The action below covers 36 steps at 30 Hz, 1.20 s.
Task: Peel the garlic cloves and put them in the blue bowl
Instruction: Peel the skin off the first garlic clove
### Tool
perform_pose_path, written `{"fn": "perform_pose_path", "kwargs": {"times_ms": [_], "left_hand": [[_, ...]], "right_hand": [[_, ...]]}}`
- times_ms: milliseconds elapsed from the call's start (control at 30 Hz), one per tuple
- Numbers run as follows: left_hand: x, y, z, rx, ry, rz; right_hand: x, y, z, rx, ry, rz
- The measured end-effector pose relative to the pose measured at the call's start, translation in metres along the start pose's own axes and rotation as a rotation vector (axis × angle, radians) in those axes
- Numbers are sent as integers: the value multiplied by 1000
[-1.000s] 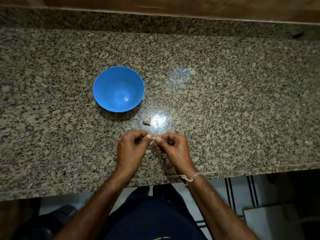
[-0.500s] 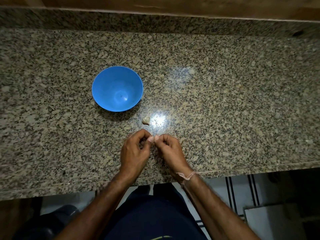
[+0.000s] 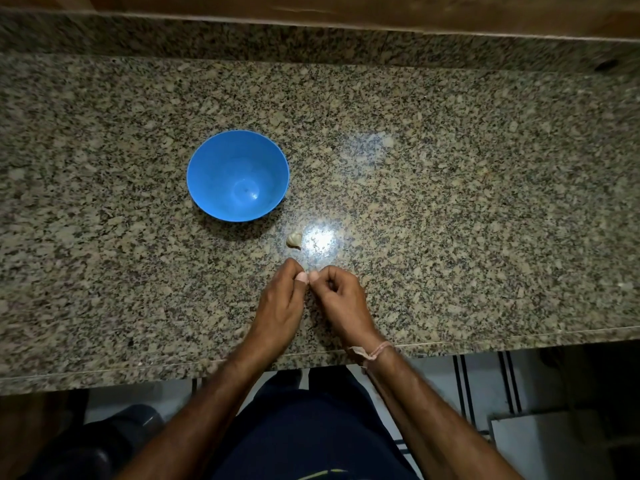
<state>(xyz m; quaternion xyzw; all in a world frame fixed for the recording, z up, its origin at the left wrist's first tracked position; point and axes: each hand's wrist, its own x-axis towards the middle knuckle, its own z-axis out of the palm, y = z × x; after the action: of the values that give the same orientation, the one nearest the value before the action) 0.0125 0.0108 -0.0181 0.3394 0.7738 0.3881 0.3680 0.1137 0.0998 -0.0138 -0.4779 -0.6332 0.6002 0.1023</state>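
Observation:
A blue bowl [image 3: 238, 175] stands on the granite counter [image 3: 450, 202], with nothing visible inside it. One unpeeled garlic clove [image 3: 294, 240] lies on the counter just right of and below the bowl. Below that clove, my left hand [image 3: 282, 306] and my right hand [image 3: 341, 304] meet at the fingertips, thumbs pressed together. They pinch something small between them, almost wholly hidden by the fingers; in the earlier frames it shows as a pale garlic clove.
The counter's front edge [image 3: 485, 341] runs just under my wrists. A raised granite backsplash and a wooden strip line the far side. A bright light reflection sits right of the loose clove. Tiled floor shows beneath the counter.
Both hands have stayed pinched together at the same spot, shifting only slightly. The pale clove seen between the fingertips a second ago is now hidden. Bowl and loose clove have not moved.

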Motion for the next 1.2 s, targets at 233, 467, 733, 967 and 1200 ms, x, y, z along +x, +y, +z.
{"fn": "perform_pose_path", "kwargs": {"times_ms": [233,467,733,967,1200], "left_hand": [[5,6,-5,-580,-238,-488],[7,8,-1,-338,-46,-296],[4,7,-5,-24,20,34],[6,17,-7,-395,-83,-242],[9,2,-6,138,41,39]], "right_hand": [[-4,1,-2,-73,-9,-153],[1,-6,-2,244,-140,82],[1,-11,4,554,-167,347],[-7,-7,7,-105,34,-219],[-1,-10,4,-74,-66,37]]}}
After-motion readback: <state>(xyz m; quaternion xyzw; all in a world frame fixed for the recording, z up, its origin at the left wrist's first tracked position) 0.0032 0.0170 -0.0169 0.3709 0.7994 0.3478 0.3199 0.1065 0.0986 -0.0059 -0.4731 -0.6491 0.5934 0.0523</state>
